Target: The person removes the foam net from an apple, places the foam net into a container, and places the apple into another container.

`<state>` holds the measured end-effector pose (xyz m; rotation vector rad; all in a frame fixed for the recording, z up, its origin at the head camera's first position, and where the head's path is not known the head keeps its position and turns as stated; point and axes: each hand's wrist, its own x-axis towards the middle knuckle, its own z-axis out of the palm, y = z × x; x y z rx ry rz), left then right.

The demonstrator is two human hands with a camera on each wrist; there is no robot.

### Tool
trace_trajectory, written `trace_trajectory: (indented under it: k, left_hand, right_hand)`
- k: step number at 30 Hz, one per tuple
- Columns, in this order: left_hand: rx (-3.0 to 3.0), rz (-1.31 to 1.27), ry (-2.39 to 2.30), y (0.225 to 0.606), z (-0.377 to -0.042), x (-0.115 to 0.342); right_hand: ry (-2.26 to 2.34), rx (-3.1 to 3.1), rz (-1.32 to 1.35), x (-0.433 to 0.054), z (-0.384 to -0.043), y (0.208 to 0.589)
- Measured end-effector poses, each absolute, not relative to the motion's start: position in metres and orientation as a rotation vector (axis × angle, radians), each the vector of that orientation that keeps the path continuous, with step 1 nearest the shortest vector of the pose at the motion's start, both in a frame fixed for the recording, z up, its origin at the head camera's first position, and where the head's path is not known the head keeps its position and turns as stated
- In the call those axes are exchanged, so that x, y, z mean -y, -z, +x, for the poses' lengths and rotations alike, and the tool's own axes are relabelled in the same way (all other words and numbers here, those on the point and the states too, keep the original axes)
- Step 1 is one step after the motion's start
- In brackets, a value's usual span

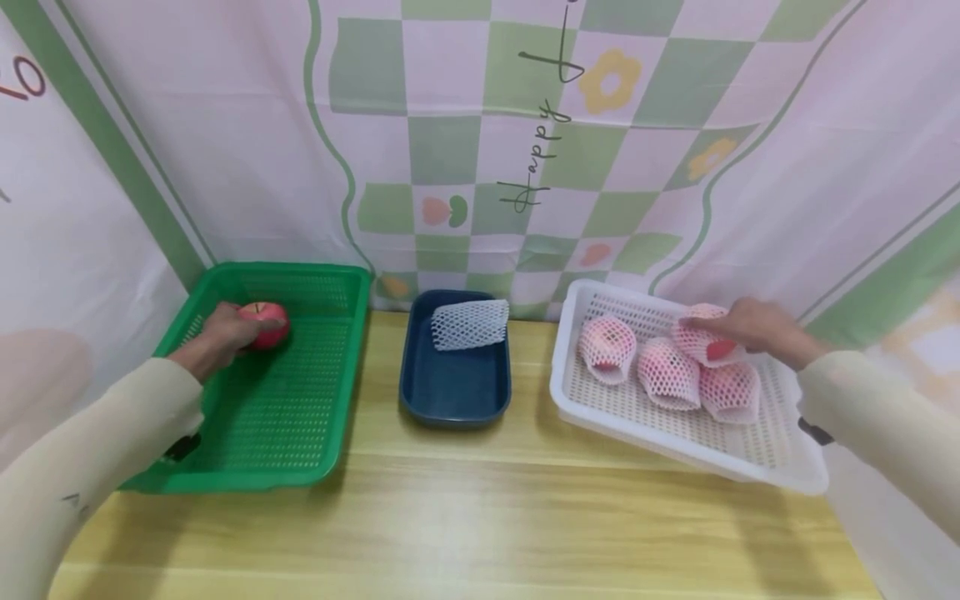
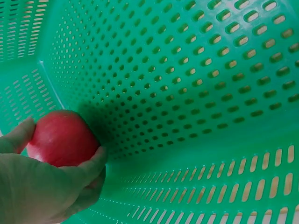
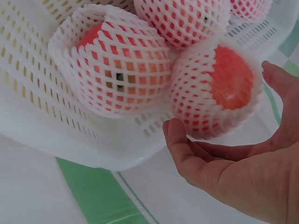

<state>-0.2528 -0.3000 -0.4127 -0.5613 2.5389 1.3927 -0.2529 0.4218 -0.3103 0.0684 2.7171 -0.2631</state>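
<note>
In the green basket (image 1: pixel 348 367) at the left, my left hand (image 1: pixel 223 333) grips a bare red apple (image 2: pixel 64 139). Its thumb lies on one side and its fingers curl round the other, near the basket's far left corner. Over the white basket (image 1: pixel 637 425) at the right, my right hand (image 3: pixel 238 172) reaches round an apple in a white foam net (image 3: pixel 212 91). Thumb and fingertips stand spread beside this apple, with a gap showing at the thumb. Red skin shows through the net's open end. Several other netted apples (image 3: pixel 124 70) sit close by.
Between the baskets stands a small dark blue tray (image 1: pixel 457 396) with an empty white foam net (image 1: pixel 471 325) lying across its far end. All rest on a light wooden table (image 1: pixel 480 517). Behind hangs a green-and-white checked curtain (image 1: pixel 517 150).
</note>
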Motion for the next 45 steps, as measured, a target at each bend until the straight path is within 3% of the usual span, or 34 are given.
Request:
trace_trajectory:
  k: [21,45]
  left_hand:
    - [-2.562,-0.654,-1.311,0.420,-0.263,0.298]
    - [-2.763,-0.468,-1.172,0.403,-0.250,0.288]
  right_hand:
    - [0.338,-2.730,0.127,-0.421,-0.254,0.333]
    - [0.404,-2.871,0.115,-0.408,-0.245,0.325]
